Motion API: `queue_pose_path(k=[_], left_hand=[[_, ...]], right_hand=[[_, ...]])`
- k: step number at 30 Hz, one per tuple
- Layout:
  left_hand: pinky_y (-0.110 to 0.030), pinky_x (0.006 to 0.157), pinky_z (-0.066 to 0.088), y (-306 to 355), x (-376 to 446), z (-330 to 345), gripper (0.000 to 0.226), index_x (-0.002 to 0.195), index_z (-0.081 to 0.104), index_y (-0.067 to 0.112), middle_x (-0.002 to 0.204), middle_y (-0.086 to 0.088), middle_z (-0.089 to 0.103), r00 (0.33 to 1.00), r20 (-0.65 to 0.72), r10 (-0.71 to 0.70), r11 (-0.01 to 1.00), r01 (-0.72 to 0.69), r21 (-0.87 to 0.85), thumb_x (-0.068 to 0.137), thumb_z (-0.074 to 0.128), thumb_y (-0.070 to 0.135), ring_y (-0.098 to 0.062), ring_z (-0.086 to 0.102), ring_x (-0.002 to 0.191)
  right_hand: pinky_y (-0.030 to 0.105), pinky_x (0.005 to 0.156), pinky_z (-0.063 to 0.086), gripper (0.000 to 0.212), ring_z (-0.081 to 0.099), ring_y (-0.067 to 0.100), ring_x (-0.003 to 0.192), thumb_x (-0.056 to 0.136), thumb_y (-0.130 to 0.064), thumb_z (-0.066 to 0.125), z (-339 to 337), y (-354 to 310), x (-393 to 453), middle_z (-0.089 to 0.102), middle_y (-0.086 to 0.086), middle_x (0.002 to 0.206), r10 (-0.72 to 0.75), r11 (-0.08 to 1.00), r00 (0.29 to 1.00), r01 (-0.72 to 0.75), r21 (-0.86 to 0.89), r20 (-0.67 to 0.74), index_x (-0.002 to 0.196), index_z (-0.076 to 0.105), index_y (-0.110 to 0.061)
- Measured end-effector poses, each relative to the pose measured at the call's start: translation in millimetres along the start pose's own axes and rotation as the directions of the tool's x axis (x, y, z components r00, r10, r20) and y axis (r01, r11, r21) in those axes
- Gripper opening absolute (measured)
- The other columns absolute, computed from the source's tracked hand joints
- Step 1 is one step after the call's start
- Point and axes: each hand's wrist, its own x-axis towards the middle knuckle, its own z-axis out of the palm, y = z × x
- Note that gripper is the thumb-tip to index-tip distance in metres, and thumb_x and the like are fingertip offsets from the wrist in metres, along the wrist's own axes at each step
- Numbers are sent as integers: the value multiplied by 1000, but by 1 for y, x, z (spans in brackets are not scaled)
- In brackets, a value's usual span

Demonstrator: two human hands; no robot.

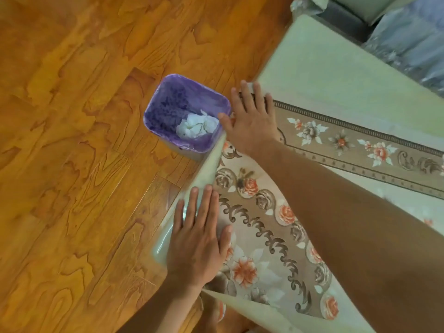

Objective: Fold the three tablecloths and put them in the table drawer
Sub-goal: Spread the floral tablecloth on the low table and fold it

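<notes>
A floral tablecloth (269, 227), beige and brown with orange roses, lies over the table's left end, its pale underside (331, 75) turned up in a fold at the far side. My left hand (199, 239) presses flat on the cloth's near left edge, fingers spread. Farther along the same edge, my right hand (252, 118) lies flat on the folded corner, fingers apart. Neither hand grips the cloth. No drawer is in view.
A small bin (153, 109) lined with a purple bag, with crumpled white paper inside, stands on the wooden floor (72, 164) right beside the table's edge. Plastic-wrapped items (413, 42) and a dark box sit at the top right.
</notes>
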Motion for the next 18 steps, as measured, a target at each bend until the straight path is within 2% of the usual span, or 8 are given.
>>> queue_pose_path(k=[2,4,7,9,12,14,16,18], left_hand=[[-54,126,14,-3,2,-1,74,163,9,10,171,-8,4,1000,12,3,1000,-2,-32,106,27,54,-29,-3,158],[-54,125,20,0,-5,-5,73,163,12,10,171,-9,9,1000,-7,11,990,-12,-140,105,40,46,-29,3,158],[-47,116,38,11,-32,-17,74,161,20,12,162,-8,33,994,-17,-112,933,99,-345,100,56,32,-27,30,149],[-41,110,45,15,-50,-24,75,158,27,11,148,-7,44,978,28,-207,894,201,-400,95,63,31,-25,42,136],[-37,103,48,20,-61,-30,74,152,37,10,141,-8,45,958,75,-276,872,282,-401,89,70,30,-26,46,127],[-27,95,50,25,-58,-38,69,149,40,13,138,-5,45,933,110,-343,812,353,-464,89,72,28,-20,49,122],[-18,89,50,26,-51,-49,56,144,43,17,131,0,47,888,181,-423,687,444,-575,95,67,31,-10,55,114],[-27,87,55,19,-44,-59,43,136,47,22,121,6,56,840,261,-475,620,530,-579,98,59,40,-11,62,107]], right_hand=[[52,124,-4,78,-14,28,154,98,-65,4,0,-1,3,-8,5,169,6,1000,1000,-6,-3,22,161,3,-20],[52,124,-4,77,-14,28,154,98,-65,5,-3,-3,1,-9,6,169,-1,1000,999,1,-3,37,162,2,-21],[53,124,-2,76,-14,29,154,99,-63,8,-6,-4,1,-9,9,168,7,1000,1000,-7,2,28,161,0,-21],[54,124,-1,77,-14,33,153,99,-62,15,-10,-9,2,-10,13,168,66,998,998,-67,19,10,161,1,-20],[55,124,-1,83,-11,40,153,95,-59,36,-22,-31,-13,-9,16,167,229,966,972,-220,137,-47,161,6,-18],[52,123,1,90,-9,38,153,91,-59,47,-27,-50,-36,-6,13,168,304,904,952,-295,309,21,161,8,-19],[48,124,4,90,-6,30,154,89,-54,54,-33,-60,-67,-2,8,168,373,764,906,-423,487,201,160,10,-20],[47,123,11,79,2,24,154,93,-47,55,-40,-53,-100,7,2,167,423,613,849,-525,590,316,159,20,-22]])
